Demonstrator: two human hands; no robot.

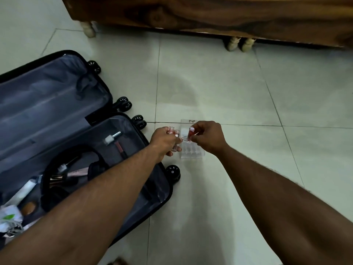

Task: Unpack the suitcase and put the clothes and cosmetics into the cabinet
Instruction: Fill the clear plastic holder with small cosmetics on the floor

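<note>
- My right hand point(207, 136) pinches a red tube point(190, 133) over the clear organizer point(193, 150) on the floor point(248, 92).
- Left hand point(164, 139) closed round pink tubes point(172, 131).
- Suitcase point(57, 111) lies open, left; cosmetics inside.

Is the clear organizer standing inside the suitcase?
No, the clear organizer stands on the tiled floor, to the right of the open suitcase.

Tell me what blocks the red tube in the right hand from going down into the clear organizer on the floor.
Nothing visible does. The right hand holds the red tube directly over the clear organizer, whose slots below look open. The left hand, gripping small clear tubes, sits at the organizer's left edge, not across it.
</note>
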